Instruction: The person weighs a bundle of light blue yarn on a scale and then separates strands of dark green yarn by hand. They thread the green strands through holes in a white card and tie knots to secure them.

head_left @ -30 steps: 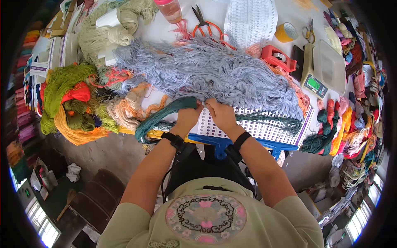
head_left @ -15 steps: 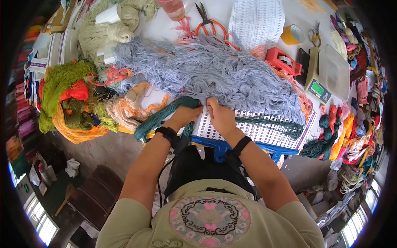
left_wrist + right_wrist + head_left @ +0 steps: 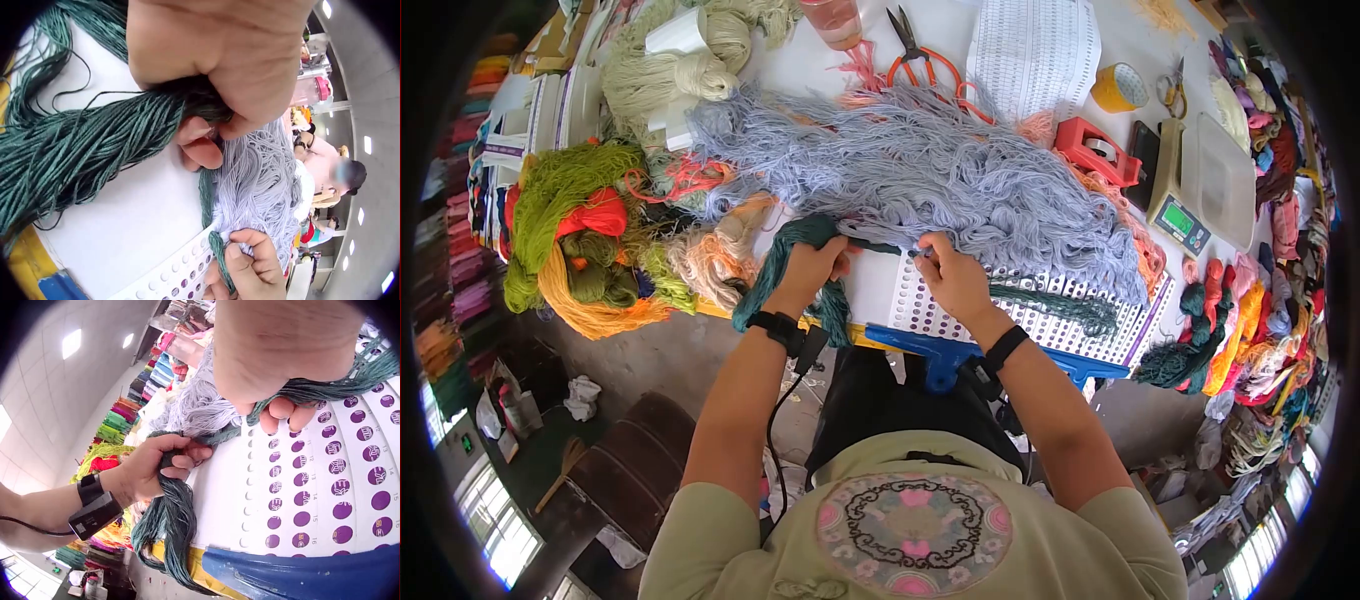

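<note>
My left hand (image 3: 805,272) grips a dark green skein of thread (image 3: 94,144), whose loops hang down over the table's front edge. Beside it, my right hand (image 3: 957,282) pinches a thin green bundle (image 3: 217,250) near the upper left of a white card with rows of punched holes (image 3: 915,312). Green thread stretches across the gap between the hands. More green strands (image 3: 1065,303) lie over the card to the right. In the right wrist view, purple printed dots (image 3: 342,536) show through the holes.
A big heap of grey-blue yarn (image 3: 920,180) lies just beyond the hands. Behind it are orange-handled cutters (image 3: 915,60), a red tape dispenser (image 3: 1097,150) and a digital scale (image 3: 1182,225). Olive and orange skeins (image 3: 585,260) sit left. A blue clip (image 3: 940,362) edges the card.
My left hand has drawn away to the left with the skein, opening a gap between the hands with green thread across it. My right hand stays over the card's upper left.
</note>
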Motion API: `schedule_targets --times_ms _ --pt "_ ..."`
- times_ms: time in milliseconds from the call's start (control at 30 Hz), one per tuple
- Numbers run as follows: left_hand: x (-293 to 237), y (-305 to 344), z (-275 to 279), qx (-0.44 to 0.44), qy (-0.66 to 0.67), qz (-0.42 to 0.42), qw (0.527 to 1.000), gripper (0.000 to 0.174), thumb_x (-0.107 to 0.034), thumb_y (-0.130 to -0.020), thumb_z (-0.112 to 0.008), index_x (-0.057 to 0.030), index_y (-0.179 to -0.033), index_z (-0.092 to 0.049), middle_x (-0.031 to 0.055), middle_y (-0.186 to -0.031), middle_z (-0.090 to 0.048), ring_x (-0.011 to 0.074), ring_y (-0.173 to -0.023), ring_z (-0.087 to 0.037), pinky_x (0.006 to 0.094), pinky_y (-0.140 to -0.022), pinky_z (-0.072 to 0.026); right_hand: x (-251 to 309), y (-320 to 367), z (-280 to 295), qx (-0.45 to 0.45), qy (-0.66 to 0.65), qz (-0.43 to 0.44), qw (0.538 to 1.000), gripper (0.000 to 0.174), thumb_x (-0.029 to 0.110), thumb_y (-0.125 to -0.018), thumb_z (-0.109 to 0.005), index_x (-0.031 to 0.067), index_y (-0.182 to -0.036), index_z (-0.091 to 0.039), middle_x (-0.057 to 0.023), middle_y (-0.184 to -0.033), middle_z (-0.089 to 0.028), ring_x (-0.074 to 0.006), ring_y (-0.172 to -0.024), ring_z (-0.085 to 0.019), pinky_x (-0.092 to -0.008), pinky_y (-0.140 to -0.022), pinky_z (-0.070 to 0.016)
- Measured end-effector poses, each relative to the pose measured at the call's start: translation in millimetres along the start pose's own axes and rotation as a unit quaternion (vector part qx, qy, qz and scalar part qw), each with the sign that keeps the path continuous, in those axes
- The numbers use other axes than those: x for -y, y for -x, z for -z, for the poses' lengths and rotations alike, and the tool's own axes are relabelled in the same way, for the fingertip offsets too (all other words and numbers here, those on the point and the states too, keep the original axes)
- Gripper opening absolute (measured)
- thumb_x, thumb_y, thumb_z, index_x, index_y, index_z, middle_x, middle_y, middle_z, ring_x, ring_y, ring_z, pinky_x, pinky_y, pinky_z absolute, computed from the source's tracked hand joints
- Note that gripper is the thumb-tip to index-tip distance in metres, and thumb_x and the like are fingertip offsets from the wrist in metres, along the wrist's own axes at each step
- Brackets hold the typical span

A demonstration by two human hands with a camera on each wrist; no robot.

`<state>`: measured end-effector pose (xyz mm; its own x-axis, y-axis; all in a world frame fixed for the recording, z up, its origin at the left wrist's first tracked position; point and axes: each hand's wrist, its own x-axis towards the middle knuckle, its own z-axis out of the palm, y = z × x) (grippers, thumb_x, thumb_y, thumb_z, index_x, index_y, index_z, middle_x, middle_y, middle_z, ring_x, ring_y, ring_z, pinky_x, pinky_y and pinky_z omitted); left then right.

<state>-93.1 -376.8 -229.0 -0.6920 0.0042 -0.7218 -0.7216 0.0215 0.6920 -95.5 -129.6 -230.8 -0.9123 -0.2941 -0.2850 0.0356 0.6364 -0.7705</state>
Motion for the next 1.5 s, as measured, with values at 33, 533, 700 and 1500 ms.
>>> schedule_targets --times_ms 33,533,700,1500 --pt "-0.5 0.4 -1.3 0.000 0.017 -0.006 1.000 0.031 -0.028 -0.088 -0.061 -0.0009 -0.076 -0.069 0.0032 -0.059 -0.056 0.0083 -0.049 -0.047 0.0223 -0.047 -0.0349 0.0 -0.1 0.5 0.002 -0.003 0.000 1.000 0.024 0.022 -0.088 -0.061 0.0129 -0.107 -0.050 -0.0067 -0.065 -0.061 -0.0289 -0.059 -0.063 -0.0398 -0.054 -0.0458" --pt "22.3 5.6 -25.9 -0.088 -0.028 -0.067 0.993 0.025 -0.025 -0.078 -0.076 -0.0026 -0.081 -0.065 0.0011 -0.070 -0.059 0.0085 -0.059 -0.050 0.0246 -0.052 -0.0387 2.7 0.9 6.0 0.040 -0.011 -0.036 0.998 0.025 0.025 -0.087 -0.060 0.0157 -0.108 -0.050 -0.0066 -0.070 -0.064 -0.0298 -0.066 -0.065 -0.0414 -0.058 -0.0475" --pt "3.4 23.7 -32.7 -0.002 0.188 0.061 0.980 0.021 -0.022 -0.081 -0.073 -0.0023 -0.081 -0.065 0.0022 -0.069 -0.058 0.0107 -0.058 -0.051 0.0256 -0.050 -0.0392 -4.7 -1.2 5.3 0.051 -0.054 -0.025 0.997 0.026 0.024 -0.087 -0.061 0.0149 -0.108 -0.050 -0.0059 -0.068 -0.062 -0.0278 -0.063 -0.063 -0.0395 -0.056 -0.0459" --pt "-11.9 36.2 -58.2 0.232 0.240 0.081 0.939 0.022 -0.018 -0.093 -0.054 -0.0047 -0.109 -0.061 0.0101 -0.088 -0.068 0.0072 -0.051 -0.045 0.0218 -0.047 -0.0330 -8.7 -7.7 12.5 0.103 -0.122 -0.063 0.985 0.033 0.025 -0.083 -0.067 0.0122 -0.109 -0.052 -0.0078 -0.077 -0.068 -0.0207 -0.070 -0.066 -0.0329 -0.060 -0.0469"
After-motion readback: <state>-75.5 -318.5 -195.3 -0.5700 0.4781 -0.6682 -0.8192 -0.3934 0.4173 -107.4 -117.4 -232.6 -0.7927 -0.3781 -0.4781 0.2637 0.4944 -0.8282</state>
